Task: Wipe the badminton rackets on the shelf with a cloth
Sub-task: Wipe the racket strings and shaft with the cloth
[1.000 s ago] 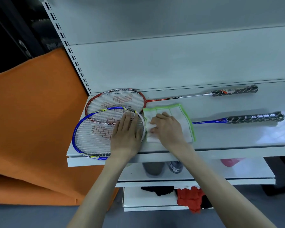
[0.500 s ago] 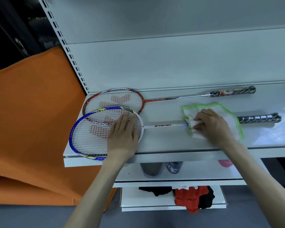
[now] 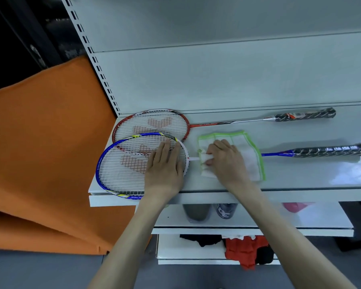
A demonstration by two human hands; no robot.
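Your right hand (image 3: 227,161) pinches the green-edged cloth (image 3: 248,155) around the blue racket (image 3: 121,163) shaft. Just left of that grip, your left hand (image 3: 165,165) lies flat on its strings. Beyond: red racket (image 3: 150,124); rightward, the black handle (image 3: 329,150).

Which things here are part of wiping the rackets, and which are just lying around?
Part of the job:
blue racket
red racket
cloth
left hand
right hand

Just lying about:
orange fabric
red garment
black garment
two cans on the lower shelf
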